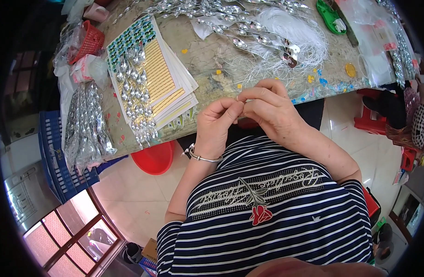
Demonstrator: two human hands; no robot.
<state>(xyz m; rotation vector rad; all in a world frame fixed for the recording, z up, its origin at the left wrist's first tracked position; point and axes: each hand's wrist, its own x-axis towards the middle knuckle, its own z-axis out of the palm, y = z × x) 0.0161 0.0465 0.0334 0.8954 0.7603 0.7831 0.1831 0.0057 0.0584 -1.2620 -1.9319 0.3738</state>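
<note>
In front of my chest, just off the table's near edge, both hands meet at the fingertips. My left hand (213, 125) is closed, thumb and forefinger pinched together. Against it my right hand (273, 111) pinches too, its fingers bent. Whatever lies between the fingertips is too small to name. A bangle (207, 159) circles my left wrist, and a small shiny silver piece (189, 149) shows beside it. Left of my hands, silver twisted strips (134, 83) lie on a stack of sticker sheets (165, 69). Beyond my right hand lies a loose bundle of white thread (304, 34).
More silver twisted strips (239, 23) spread over the far table (198, 60). A green tray (329, 16) sits at the far right. A red basket (88, 42) and bagged twisted strips (88, 122) line the left edge. Below stands a red basin (154, 159).
</note>
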